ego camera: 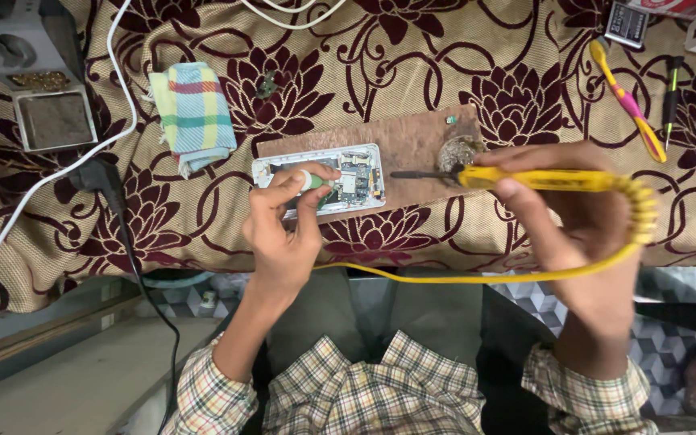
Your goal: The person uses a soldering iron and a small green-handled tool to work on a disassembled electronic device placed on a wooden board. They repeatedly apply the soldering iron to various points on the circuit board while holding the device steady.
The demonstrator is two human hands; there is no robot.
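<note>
On the brown board point(412, 145) lies the opened phone point(324, 179), steadied by the left hand point(283, 225) whose fingers pinch a small green-tipped tool point(312, 180), while the right hand point(573, 217) grips the yellow soldering iron point(525, 179), tip aside near the wire wool point(458, 151).

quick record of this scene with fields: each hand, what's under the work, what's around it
left hand: holds a small green tool on the opened phone
right hand: grip on a yellow soldering iron, tip over the board
board: brown, under the phone
cloth: floral, covers the table
left of phone: folded checked towel
far right: yellow brush
</note>
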